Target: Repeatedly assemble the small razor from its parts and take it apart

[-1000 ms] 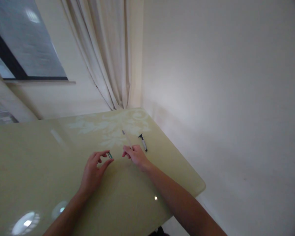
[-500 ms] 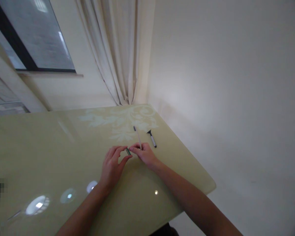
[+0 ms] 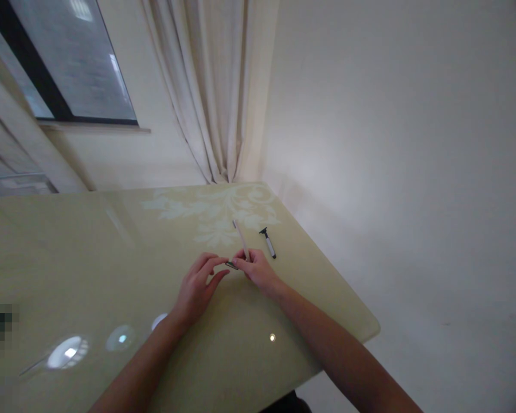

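Note:
Between my hands is a small dark green piece (image 3: pixel 231 265), too small to name. My right hand (image 3: pixel 254 267) pinches its right end and also has the handle of a toothbrush (image 3: pixel 241 237) in its fingers, the brush head pointing away from me. My left hand (image 3: pixel 201 285) is at the left end of the piece, its index fingertip touching or nearly touching it and its thumb apart below. Just right of the toothbrush, a razor (image 3: pixel 270 245) with a black head and grey handle lies on the glossy table (image 3: pixel 223 355).
The table's right edge runs beside a pale wall (image 3: pixel 391 143). Beyond the far edge hang a curtain (image 3: pixel 210 86) and a window (image 3: pixel 81 63). A thin stick-like object (image 3: pixel 33 366) lies at the lower left, near a blurred-out patch.
The small green piece has turned flatter and shifted right into my right hand's pinch. My left thumb has come away from it. The view has shifted slightly.

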Demonstrator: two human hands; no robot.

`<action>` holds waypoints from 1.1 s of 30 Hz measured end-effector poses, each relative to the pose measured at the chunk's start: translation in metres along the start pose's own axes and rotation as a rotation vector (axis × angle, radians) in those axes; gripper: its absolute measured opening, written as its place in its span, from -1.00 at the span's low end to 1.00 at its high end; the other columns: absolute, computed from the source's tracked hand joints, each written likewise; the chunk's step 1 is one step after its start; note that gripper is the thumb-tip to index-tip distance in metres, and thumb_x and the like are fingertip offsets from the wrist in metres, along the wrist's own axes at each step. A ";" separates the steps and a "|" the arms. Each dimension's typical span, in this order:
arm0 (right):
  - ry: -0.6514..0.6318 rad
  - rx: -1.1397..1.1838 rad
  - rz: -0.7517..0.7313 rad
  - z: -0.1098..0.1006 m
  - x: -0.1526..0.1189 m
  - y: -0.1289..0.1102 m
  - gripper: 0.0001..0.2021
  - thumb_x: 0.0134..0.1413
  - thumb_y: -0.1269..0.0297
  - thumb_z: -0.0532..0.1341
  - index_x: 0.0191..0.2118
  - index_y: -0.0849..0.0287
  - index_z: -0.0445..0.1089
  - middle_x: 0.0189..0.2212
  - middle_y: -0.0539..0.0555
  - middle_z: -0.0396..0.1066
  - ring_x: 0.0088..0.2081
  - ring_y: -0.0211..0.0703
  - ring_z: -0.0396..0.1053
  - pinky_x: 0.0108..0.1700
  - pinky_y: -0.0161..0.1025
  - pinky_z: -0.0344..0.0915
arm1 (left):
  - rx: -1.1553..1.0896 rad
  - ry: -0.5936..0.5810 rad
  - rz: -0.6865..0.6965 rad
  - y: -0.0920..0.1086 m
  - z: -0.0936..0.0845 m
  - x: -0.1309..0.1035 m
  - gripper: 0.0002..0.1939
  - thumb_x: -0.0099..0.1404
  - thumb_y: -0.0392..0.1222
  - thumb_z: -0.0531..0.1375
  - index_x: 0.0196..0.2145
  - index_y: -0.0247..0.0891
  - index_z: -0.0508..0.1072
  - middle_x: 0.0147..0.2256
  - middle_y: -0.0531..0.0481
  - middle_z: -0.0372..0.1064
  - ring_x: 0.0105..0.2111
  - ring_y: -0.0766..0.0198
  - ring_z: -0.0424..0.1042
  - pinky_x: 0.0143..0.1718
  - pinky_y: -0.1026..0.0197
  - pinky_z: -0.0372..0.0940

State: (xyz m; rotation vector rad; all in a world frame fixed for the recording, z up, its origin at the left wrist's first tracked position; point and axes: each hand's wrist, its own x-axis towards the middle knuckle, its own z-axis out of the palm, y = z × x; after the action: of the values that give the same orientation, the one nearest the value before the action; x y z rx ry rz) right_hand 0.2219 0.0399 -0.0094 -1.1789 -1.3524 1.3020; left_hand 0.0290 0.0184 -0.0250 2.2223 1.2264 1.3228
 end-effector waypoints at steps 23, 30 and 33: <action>-0.243 -0.125 -0.103 -0.012 0.000 -0.006 -0.64 0.18 -0.04 0.29 -0.26 0.22 0.54 -0.51 -0.08 0.25 -0.50 -0.32 0.12 -0.45 -0.33 0.04 | -0.197 -0.102 -0.094 0.004 0.000 0.005 -0.68 0.37 -0.16 0.24 0.08 -0.06 0.53 -0.14 -0.01 0.35 -0.38 0.34 0.34 -0.28 0.23 0.41; -0.258 -0.052 -0.098 -0.030 0.007 -0.007 -0.48 0.29 -0.20 0.18 -0.18 0.23 0.55 -0.59 -0.11 0.15 -0.58 -0.34 0.03 -0.53 -0.34 -0.02 | -0.308 0.124 -0.272 -0.003 -0.015 0.016 -0.61 0.31 -0.09 0.32 0.08 -0.14 0.51 -0.17 0.03 0.32 -0.46 0.42 0.26 -0.40 0.30 0.28; -0.231 -0.109 -0.153 -0.034 0.006 -0.012 -0.47 0.32 -0.19 0.17 -0.13 0.24 0.58 -0.59 -0.12 0.09 -0.56 -0.33 0.02 -0.50 -0.33 -0.02 | -0.347 0.148 -0.328 -0.004 -0.020 0.018 -0.58 0.28 -0.06 0.34 0.08 -0.14 0.52 -0.18 0.04 0.32 -0.47 0.44 0.25 -0.41 0.31 0.26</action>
State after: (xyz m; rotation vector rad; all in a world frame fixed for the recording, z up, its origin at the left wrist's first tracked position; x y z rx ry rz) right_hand 0.2540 0.0505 0.0038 -0.9980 -1.6655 1.2970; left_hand 0.0150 0.0312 -0.0062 1.6342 1.2346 1.4525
